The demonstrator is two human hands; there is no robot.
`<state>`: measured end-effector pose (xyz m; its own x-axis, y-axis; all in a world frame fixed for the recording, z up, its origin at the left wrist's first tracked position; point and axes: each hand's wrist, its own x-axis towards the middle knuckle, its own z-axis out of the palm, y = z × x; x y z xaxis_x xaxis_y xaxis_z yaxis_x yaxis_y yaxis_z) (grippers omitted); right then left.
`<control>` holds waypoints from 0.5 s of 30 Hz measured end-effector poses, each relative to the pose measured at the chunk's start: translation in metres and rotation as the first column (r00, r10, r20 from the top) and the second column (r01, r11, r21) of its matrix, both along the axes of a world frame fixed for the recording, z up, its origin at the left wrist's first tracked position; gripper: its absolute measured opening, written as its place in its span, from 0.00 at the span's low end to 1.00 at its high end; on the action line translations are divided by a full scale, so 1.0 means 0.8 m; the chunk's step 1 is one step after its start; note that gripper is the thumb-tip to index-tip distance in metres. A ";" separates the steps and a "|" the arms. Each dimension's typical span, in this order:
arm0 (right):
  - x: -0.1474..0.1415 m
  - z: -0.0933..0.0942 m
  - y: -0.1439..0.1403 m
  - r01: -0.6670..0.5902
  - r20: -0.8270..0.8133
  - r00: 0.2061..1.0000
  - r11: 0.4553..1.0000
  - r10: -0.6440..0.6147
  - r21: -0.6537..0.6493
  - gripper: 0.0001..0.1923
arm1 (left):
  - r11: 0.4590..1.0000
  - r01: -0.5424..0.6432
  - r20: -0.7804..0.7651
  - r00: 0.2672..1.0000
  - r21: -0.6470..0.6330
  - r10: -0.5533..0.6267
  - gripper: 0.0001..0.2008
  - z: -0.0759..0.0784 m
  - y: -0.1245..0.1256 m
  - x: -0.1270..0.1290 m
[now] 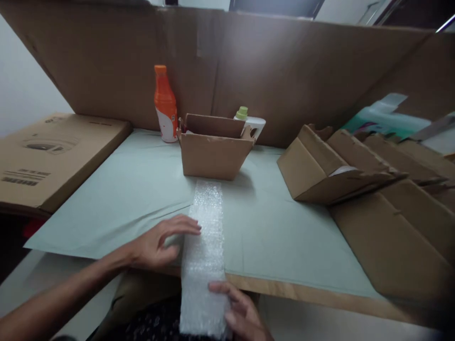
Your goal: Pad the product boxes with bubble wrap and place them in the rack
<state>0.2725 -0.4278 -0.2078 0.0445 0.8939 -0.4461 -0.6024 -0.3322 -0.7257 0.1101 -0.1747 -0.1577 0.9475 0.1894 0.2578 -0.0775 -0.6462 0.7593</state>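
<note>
- The bubble wrap strip [204, 265] lies lengthwise on the pale sheet [284, 227], its near end past the edge of the table [280, 286]; support that overhang so its weight doesn't drag the rest askew.
- The left hand [159, 241] is loosely open, thumb apart, fingertips over the strip's left edge; flat, light fingers smooth better than pressing tips, which may pop bubbles.
- The right hand [245, 310] is half curled at the right edge near the close end; whether it pinches the film, I cannot tell.
- Keep the far end clear of the open cardboard box [211, 156] just beyond.
</note>
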 end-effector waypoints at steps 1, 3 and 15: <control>0.001 0.003 0.007 0.032 -0.038 0.999 0.999 -0.031 0.020 0.30 | 0.997 0.010 -0.034 0.999 -0.070 -0.012 0.35 0.000 -0.018 -0.025; 0.003 0.009 0.020 0.075 -0.056 0.996 0.995 -0.072 0.065 0.29 | 0.985 -0.117 -0.097 0.990 -0.127 0.105 0.42 -0.006 -0.056 -0.056; 0.013 0.014 0.031 0.148 0.344 0.907 0.947 -0.245 0.284 0.37 | 0.650 -0.696 -0.227 0.716 -0.304 0.660 0.19 -0.074 -0.116 0.016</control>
